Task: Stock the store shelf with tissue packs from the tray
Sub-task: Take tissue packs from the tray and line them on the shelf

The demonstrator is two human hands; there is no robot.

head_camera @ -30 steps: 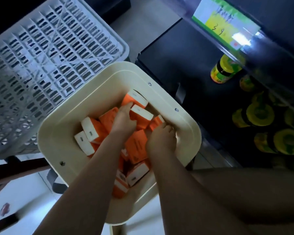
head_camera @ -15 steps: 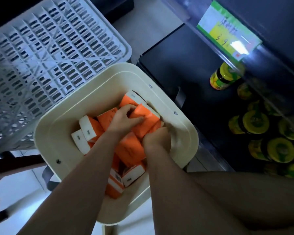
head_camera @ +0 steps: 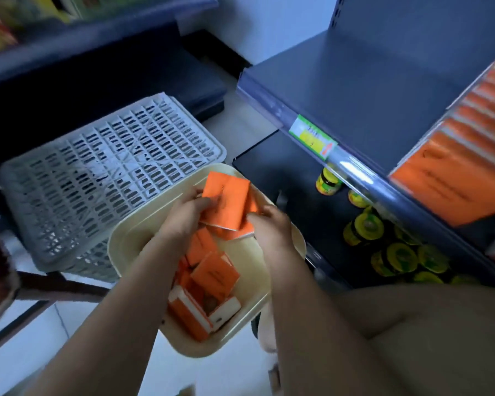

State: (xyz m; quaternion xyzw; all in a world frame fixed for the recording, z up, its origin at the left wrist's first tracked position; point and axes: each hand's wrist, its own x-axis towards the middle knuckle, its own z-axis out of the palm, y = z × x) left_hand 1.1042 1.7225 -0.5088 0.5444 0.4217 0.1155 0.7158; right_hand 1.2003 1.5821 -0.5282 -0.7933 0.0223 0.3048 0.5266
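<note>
We grip a small stack of orange tissue packs (head_camera: 229, 202) from both sides above the far corner of the cream plastic tray (head_camera: 126, 244): our left hand (head_camera: 187, 215) curls its fingers over the stack's left edge and our right hand (head_camera: 270, 224) pinches its right edge. More flat, glossy, rectangular loose packs (head_camera: 212, 281) lie jumbled toward the tray's near side, below our wrists. A row of shelved packs (head_camera: 455, 170) sits at the right end of the dark metal shelf (head_camera: 369, 90).
</note>
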